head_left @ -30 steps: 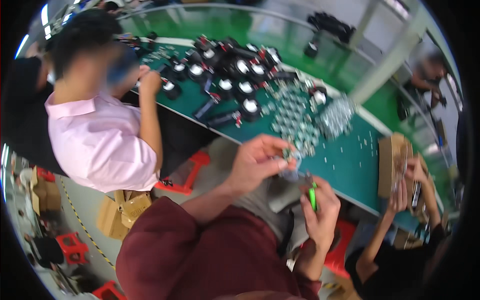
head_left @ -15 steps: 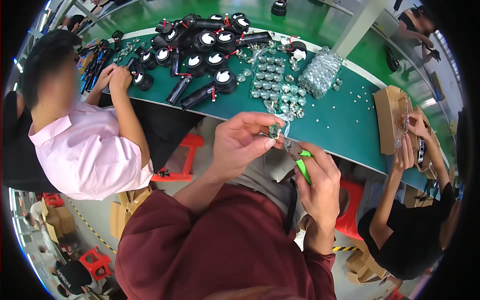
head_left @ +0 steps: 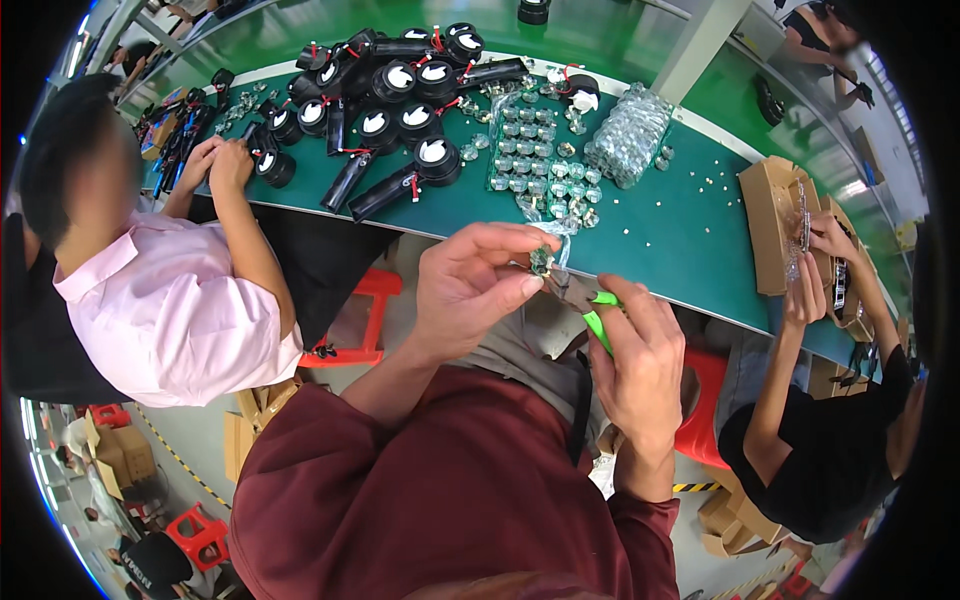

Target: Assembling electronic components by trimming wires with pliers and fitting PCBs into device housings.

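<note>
Between the thumb and fingers of my left hand (head_left: 470,290) is a small round greenish part (head_left: 541,261), perhaps a circuit board with a clear lens; its detail is too small to tell. My right hand (head_left: 640,365) is wrapped round pliers (head_left: 597,325) with bright green handles. The metal jaws of the pliers reach the edge of the small part, close to my left thumb. Both hands are in front of the table's near edge, above my lap. Beyond them, many similar clear, round parts (head_left: 525,150) stand in rows on the green table (head_left: 660,220).
Black lamp-like housings (head_left: 400,125) with red wires lie piled at the back left. A stack of clear plastic trays (head_left: 630,137) stands right of the rows. A co-worker in pink (head_left: 180,300) sits at left; another person's hands work by a cardboard box (head_left: 765,225) at right.
The view has shifted slightly. The plier jaws have come up against the small part, and the green handles have tilted a little in my right hand.
</note>
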Demonstrator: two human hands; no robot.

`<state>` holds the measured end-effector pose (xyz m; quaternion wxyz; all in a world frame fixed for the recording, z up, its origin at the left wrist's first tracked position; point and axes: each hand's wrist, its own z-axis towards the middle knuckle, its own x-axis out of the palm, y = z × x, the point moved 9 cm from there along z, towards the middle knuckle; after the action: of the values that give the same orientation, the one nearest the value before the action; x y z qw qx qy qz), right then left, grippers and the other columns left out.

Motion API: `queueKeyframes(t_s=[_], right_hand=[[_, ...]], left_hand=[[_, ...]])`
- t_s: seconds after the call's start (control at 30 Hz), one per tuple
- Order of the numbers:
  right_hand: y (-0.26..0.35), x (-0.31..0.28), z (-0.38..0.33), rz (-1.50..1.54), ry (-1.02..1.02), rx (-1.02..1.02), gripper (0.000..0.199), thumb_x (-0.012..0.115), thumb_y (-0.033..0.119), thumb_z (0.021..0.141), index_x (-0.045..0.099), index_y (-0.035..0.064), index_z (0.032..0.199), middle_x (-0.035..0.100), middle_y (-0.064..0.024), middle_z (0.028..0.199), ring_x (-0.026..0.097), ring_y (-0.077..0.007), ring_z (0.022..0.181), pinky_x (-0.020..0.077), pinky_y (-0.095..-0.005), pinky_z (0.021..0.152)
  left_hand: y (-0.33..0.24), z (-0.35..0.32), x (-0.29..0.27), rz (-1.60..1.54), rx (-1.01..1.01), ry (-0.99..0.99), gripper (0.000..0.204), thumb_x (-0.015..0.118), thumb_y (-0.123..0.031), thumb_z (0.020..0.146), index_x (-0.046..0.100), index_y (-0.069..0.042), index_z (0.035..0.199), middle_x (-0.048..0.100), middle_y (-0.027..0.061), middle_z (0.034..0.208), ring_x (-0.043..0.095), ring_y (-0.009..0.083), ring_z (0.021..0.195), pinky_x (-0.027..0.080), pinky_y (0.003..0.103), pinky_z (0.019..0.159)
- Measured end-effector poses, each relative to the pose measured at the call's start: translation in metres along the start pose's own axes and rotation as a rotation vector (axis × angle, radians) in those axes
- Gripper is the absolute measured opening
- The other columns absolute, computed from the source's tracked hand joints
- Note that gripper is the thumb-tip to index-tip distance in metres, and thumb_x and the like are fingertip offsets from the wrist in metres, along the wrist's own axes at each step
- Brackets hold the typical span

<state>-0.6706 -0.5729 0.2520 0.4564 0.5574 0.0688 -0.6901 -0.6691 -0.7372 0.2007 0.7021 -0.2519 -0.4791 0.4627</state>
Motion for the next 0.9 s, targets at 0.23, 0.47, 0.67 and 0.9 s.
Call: queueKeyframes(t_s=[0.23,0.47,0.67,0.9], right_hand=[[0.0006,-0.0005,-0.0018,-0.131,0.01,-0.011,0.021,0.067,0.003,0.072,0.064,-0.0016,0.092,0.062,-0.018,0.12,0.063,-0.0402,0.103,0.0488,-0.0478,0.085],[-0.0018,-0.0001,-0.0023,-0.144,0.048,-0.01,0.015,0.065,0.004,0.077,0.063,-0.0024,0.091,0.062,-0.0187,0.121,0.063,-0.0397,0.103,0.0487,-0.0468,0.086],[-0.0016,-0.0038,-0.0021,-0.113,0.019,0.008,0.021,0.074,0.003,0.074,0.064,-0.0032,0.091,0.064,-0.0167,0.112,0.064,-0.039,0.092,0.0509,-0.0468,0.081],[-0.0025,-0.0019,-0.0037,-0.076,0.015,0.023,0.02,0.077,0.009,0.074,0.066,0.0001,0.087,0.063,-0.0128,0.102,0.063,-0.0318,0.083,0.0487,-0.0423,0.071]], left_hand=[[0.0013,-0.0004,-0.0012,0.054,-0.034,-0.063,0.033,0.067,0.013,0.084,0.061,0.004,0.115,0.064,0.0231,0.119,0.065,0.0273,0.111,0.056,0.039,0.093],[0.0036,-0.0009,-0.0012,0.042,-0.04,-0.048,0.031,0.065,0.015,0.085,0.06,0.007,0.114,0.064,0.022,0.116,0.065,0.0291,0.112,0.061,0.039,0.088],[0.0058,-0.0011,-0.0004,0.056,-0.032,-0.041,0.03,0.066,0.015,0.085,0.06,0.008,0.113,0.064,0.0226,0.116,0.064,0.0292,0.113,0.062,0.038,0.087],[0.0046,-0.0023,0.0003,0.099,-0.039,-0.043,0.03,0.063,0.016,0.085,0.06,0.007,0.113,0.064,0.0222,0.117,0.065,0.0277,0.112,0.059,0.039,0.09]])
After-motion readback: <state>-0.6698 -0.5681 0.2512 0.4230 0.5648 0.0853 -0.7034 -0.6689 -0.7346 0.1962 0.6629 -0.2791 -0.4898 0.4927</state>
